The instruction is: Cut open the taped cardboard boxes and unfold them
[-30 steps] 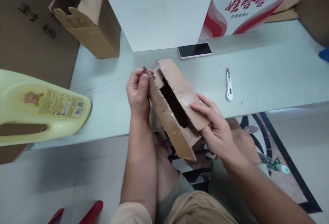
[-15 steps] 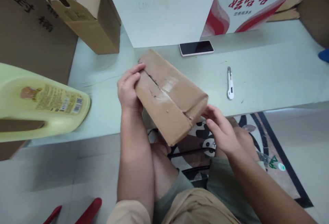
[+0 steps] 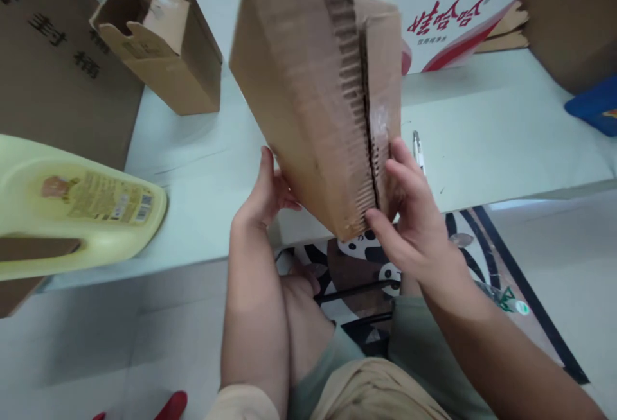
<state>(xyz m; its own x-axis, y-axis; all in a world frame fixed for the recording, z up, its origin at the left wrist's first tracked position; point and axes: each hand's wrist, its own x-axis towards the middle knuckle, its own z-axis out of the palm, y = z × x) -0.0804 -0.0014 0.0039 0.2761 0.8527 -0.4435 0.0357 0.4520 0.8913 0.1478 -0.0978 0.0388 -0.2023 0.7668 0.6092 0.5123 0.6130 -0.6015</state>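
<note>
A brown cardboard box (image 3: 308,92) is tipped up in front of me, a torn, corrugated seam with clear tape facing me. At its lower right edge, my right hand (image 3: 409,214) grips it, thumb on the seam and fingers on the side. My left hand (image 3: 265,195) is beside the lower left edge, its thumb raised and fingers apart, partly behind the box; whether it touches cannot be made out. A box cutter (image 3: 418,149) lies on the table just past my right hand, its lower part hidden.
Left on the pale table (image 3: 193,182) stands a large yellow jug (image 3: 96,208). Behind it are an open carton (image 3: 187,67) and a big printed box (image 3: 62,67). A white-and-red carton (image 3: 453,22) stands at the back right, with a blue object (image 3: 595,108) at the far right.
The box has been raised and turned upright, so another side faces me. My right hand has closed on its edge; my left has slipped off its top corner. The phone is now hidden.
</note>
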